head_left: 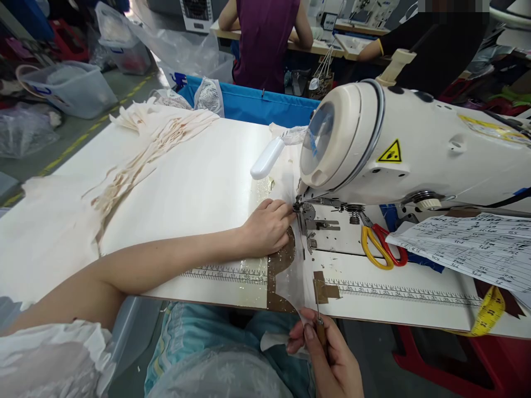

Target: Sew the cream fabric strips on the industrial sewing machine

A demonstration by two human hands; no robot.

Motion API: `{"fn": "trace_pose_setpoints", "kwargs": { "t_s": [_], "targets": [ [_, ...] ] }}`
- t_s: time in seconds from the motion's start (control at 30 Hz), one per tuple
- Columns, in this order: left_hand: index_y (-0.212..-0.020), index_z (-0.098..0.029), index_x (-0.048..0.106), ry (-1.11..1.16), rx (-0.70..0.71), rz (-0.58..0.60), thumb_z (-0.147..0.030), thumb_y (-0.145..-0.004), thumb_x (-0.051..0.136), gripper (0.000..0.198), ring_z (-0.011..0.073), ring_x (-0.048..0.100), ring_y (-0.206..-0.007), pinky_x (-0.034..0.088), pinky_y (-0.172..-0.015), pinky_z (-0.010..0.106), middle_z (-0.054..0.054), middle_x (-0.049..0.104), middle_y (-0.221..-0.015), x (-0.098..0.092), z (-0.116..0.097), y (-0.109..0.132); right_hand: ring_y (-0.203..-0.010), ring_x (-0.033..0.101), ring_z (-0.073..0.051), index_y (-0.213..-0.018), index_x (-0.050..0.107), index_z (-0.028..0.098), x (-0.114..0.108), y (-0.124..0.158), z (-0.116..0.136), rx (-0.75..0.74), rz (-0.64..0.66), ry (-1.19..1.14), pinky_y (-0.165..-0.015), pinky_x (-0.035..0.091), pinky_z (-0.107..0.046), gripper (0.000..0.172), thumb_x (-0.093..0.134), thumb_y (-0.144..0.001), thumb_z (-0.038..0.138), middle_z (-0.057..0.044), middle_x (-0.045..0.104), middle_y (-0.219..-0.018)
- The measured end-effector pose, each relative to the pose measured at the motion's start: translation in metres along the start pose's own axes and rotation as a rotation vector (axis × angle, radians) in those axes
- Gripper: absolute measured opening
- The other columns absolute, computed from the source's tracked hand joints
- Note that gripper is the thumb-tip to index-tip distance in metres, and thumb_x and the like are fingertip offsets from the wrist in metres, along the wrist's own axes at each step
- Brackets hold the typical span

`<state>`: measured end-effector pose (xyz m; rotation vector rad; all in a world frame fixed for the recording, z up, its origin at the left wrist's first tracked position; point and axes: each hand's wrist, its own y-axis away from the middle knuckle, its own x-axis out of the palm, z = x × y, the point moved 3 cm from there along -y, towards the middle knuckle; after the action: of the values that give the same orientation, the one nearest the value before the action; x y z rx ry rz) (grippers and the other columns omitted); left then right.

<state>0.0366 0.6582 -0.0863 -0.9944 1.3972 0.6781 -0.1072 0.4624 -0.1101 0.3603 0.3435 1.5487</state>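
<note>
My left hand lies on the white table, fingers curled and pressed on a thin strip of sheer white fabric just left of the sewing machine's presser foot. The strip runs from the needle down over the table's front edge. My right hand is below that edge, pinching the strip's lower end together with a thin metal awl with a brown handle.
Red and yellow scissors lie under the machine arm. Printed paper sheets and a yellow tape measure sit at right. Cream fabric pieces pile at the table's far left. Other people sit at benches behind a blue bin.
</note>
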Motion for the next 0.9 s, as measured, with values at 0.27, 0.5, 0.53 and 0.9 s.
{"fn": "trace_pose_setpoints", "kwargs": {
  "t_s": [0.27,0.5,0.53,0.9],
  "targets": [
    [-0.125,-0.004,0.060,-0.046,0.121,-0.075,-0.028,-0.095,0.041,0.043,0.0306,0.049,-0.119,0.034,-0.105,0.045,0.018,0.057,-0.130,-0.001,-0.014,0.008,-0.063,0.061,-0.018,-0.104,0.067,0.019,-0.004,0.000,0.001,0.019,-0.010,0.044,-0.062,0.051,-0.028,0.045,0.066,-0.085,0.059,-0.003,0.065,-0.076],
    [-0.118,-0.004,0.061,-0.051,0.148,-0.130,-0.027,-0.092,0.041,0.040,0.0312,0.051,-0.114,0.037,-0.101,0.046,0.019,0.058,-0.124,0.002,-0.017,0.009,-0.061,0.059,-0.015,-0.107,0.066,0.020,-0.003,-0.003,0.008,0.008,-0.011,0.068,-0.062,0.049,-0.026,0.045,0.066,-0.085,0.060,-0.001,0.064,-0.080],
    [-0.117,-0.004,0.061,-0.047,0.150,-0.135,-0.027,-0.091,0.042,0.040,0.0315,0.050,-0.114,0.037,-0.101,0.046,0.019,0.058,-0.123,0.003,-0.018,0.010,-0.061,0.059,-0.015,-0.107,0.066,0.021,-0.003,-0.004,0.009,0.002,-0.017,0.073,-0.062,0.049,-0.026,0.044,0.066,-0.085,0.059,-0.001,0.064,-0.080],
    [-0.123,-0.002,0.058,0.045,0.115,-0.106,-0.025,-0.090,0.044,0.042,0.0329,0.045,-0.121,0.039,-0.104,0.046,0.020,0.053,-0.130,0.003,-0.016,0.010,-0.068,0.064,-0.017,-0.108,0.069,0.023,-0.006,0.004,0.020,-0.092,-0.064,0.188,-0.062,0.052,-0.025,0.039,0.061,-0.089,0.056,-0.003,0.069,-0.083]
  ]
}}
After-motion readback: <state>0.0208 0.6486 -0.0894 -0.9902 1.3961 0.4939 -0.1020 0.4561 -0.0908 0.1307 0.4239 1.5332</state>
